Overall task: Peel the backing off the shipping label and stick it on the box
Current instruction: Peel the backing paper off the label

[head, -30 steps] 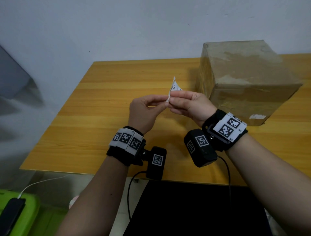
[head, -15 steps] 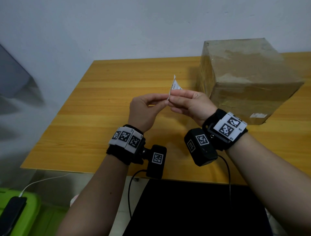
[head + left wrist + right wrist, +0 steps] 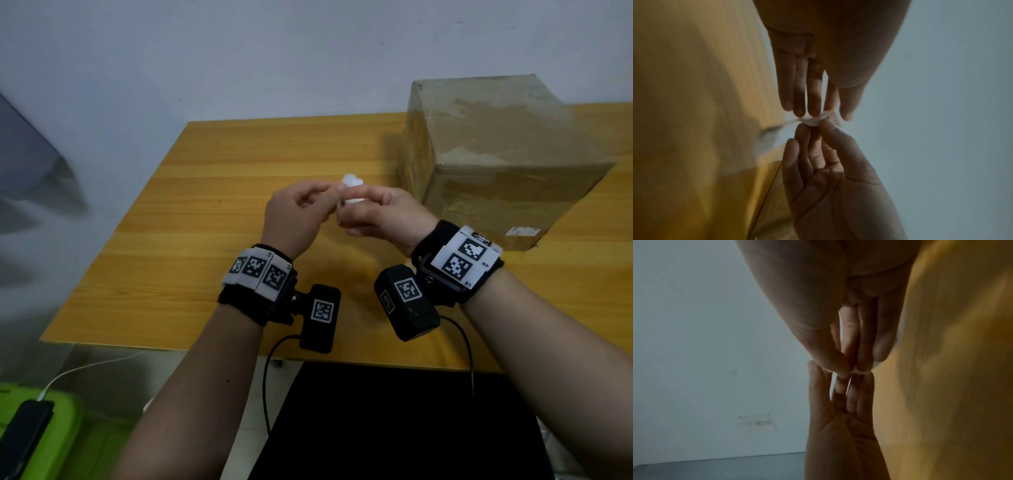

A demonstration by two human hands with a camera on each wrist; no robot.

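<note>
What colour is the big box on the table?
Brown cardboard, wrapped in shiny clear tape. The box shows best in the head view.

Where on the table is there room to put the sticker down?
The table is bare left of both hands, out to its left edge, and behind them up to the wall. The right side is crowded by the box.

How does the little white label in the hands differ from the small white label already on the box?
The held label is up in the air, pinched between the left hand and right hand; the box label sits flat, low on the box. The held one looks bent and blurred; the box one lies smooth. Both are small and white.
</note>
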